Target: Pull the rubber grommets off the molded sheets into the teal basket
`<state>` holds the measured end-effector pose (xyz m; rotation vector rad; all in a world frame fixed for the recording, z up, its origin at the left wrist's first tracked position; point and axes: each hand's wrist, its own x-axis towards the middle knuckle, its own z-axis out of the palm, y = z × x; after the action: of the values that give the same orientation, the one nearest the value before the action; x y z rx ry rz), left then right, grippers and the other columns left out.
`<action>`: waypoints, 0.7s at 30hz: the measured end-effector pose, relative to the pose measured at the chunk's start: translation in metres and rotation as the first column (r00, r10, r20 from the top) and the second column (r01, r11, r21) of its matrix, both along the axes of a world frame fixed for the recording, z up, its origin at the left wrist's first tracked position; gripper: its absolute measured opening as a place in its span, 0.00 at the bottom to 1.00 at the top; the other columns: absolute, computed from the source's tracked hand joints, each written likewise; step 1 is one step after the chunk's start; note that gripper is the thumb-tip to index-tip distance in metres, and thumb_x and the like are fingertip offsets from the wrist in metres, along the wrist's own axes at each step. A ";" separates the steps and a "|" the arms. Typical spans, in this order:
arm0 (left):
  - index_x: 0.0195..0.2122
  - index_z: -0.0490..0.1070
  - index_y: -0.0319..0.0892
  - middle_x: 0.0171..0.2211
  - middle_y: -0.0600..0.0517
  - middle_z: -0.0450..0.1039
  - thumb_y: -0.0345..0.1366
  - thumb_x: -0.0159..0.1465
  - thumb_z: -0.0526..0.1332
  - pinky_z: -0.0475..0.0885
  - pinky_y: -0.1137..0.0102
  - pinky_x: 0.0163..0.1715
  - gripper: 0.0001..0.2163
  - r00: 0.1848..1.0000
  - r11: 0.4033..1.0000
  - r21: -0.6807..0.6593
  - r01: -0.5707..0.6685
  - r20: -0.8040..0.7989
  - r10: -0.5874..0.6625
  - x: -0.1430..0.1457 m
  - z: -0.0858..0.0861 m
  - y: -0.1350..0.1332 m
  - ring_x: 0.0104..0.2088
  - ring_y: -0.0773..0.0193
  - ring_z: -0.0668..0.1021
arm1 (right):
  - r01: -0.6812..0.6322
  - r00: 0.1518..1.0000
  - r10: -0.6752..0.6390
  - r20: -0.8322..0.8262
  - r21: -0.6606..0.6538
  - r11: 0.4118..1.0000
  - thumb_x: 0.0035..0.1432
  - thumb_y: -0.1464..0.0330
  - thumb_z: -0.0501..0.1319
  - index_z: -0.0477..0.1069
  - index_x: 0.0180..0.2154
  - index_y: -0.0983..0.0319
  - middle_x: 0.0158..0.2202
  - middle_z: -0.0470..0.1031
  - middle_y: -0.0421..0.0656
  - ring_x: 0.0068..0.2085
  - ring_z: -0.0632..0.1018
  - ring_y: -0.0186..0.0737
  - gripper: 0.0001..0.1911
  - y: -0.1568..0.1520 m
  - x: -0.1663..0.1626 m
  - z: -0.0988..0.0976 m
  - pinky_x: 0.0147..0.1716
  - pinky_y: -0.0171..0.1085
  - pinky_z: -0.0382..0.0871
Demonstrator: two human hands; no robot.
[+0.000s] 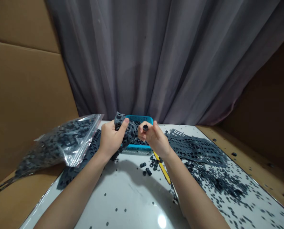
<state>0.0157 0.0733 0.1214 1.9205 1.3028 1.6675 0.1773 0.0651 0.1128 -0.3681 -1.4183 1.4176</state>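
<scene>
My left hand (pixel 112 136) is closed round a bent dark grey rubber sheet (pixel 129 132) moulded with rows of round parts. Its thumb presses on the front of the sheet. Close on the right, my right hand (pixel 153 136) is closed, with a small black rubber plug (pixel 145 128) held at its curled fingers. Behind and below both hands stands a blue plastic basket (pixel 139 147) holding many loose dark rubber parts. The sheet and hands hide part of the basket.
A clear zip bag (pixel 70 140) full of dark parts leans at left, over another dark sheet (pixel 72 175). Perforated sheets (pixel 196 148) and scattered scraps (pixel 218 181) cover the right side. A yellow-handled tool (pixel 164 171) lies near my right forearm. Cardboard walls (pixel 24 79) and a curtain (pixel 137 63) surround the white table (pixel 122 197).
</scene>
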 end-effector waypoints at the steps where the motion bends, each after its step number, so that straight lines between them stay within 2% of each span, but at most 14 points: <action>1: 0.16 0.62 0.40 0.15 0.57 0.58 0.47 0.61 0.58 0.58 0.73 0.22 0.20 1.000 1.000 0.003 -0.015 -0.005 0.015 -0.001 0.000 0.000 0.21 0.68 0.63 | 0.013 1.000 -0.013 0.015 0.017 1.000 0.62 0.49 0.46 0.63 0.28 0.60 0.21 0.53 0.36 0.23 0.57 0.34 0.23 0.002 0.002 -0.002 0.26 0.36 0.51; 4: 0.16 0.62 0.40 0.15 0.57 0.58 0.48 0.60 0.58 0.57 0.73 0.22 0.20 0.999 0.999 -0.002 -0.035 -0.017 0.035 -0.002 0.000 0.002 0.20 0.69 0.63 | 0.169 0.966 -0.186 0.181 0.105 0.980 0.61 0.54 0.52 0.64 0.30 0.60 0.23 0.56 0.36 0.26 0.59 0.35 0.17 0.014 0.013 -0.012 0.28 0.36 0.53; 7: 0.17 0.63 0.40 0.16 0.57 0.59 0.48 0.60 0.58 0.57 0.73 0.22 0.20 0.999 1.000 -0.007 -0.030 -0.020 0.030 -0.001 -0.001 0.004 0.21 0.68 0.64 | 0.314 0.850 -0.371 0.375 0.205 0.927 0.59 0.56 0.56 0.66 0.33 0.60 0.28 0.60 0.37 0.30 0.61 0.35 0.14 0.028 0.026 -0.026 0.31 0.36 0.55; 10: 0.18 0.66 0.39 0.16 0.56 0.62 0.47 0.60 0.58 0.58 0.73 0.22 0.19 1.000 1.000 -0.012 -0.023 -0.018 0.022 -0.001 -0.001 0.004 0.21 0.68 0.65 | 0.308 0.829 -0.376 0.413 0.224 0.925 0.58 0.55 0.57 0.67 0.37 0.60 0.28 0.60 0.37 0.30 0.61 0.35 0.15 0.032 0.032 -0.030 0.31 0.35 0.55; 16: 0.16 0.66 0.40 0.15 0.57 0.62 0.46 0.59 0.60 0.57 0.73 0.22 0.19 1.000 1.000 0.000 -0.007 0.015 0.007 -0.001 0.000 0.003 0.20 0.68 0.64 | 0.300 0.844 -0.394 0.365 0.289 0.909 0.58 0.60 0.60 0.69 0.40 0.60 0.28 0.61 0.36 0.29 0.62 0.34 0.11 0.024 0.030 -0.021 0.31 0.35 0.57; 18: 0.15 0.65 0.40 0.14 0.57 0.61 0.45 0.58 0.61 0.56 0.73 0.22 0.19 0.999 1.000 -0.002 0.005 0.032 -0.005 0.000 0.000 0.003 0.20 0.68 0.64 | 0.342 0.789 -0.462 0.406 0.335 0.878 0.58 0.62 0.60 0.70 0.40 0.60 0.28 0.63 0.37 0.30 0.64 0.35 0.10 0.027 0.031 -0.024 0.33 0.36 0.58; 21: 0.15 0.65 0.40 0.14 0.57 0.62 0.46 0.58 0.61 0.56 0.72 0.21 0.19 0.999 0.999 -0.021 0.025 0.047 -0.024 0.001 -0.001 0.003 0.19 0.68 0.64 | 0.396 0.612 -0.588 0.528 0.439 0.806 0.56 0.64 0.62 0.71 0.43 0.61 0.33 0.69 0.41 0.35 0.67 0.39 0.13 0.035 0.035 -0.032 0.38 0.40 0.59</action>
<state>0.0166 0.0762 0.1200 1.8667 1.2687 1.6698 0.2128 0.0997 0.0805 -1.0636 -1.8440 0.6036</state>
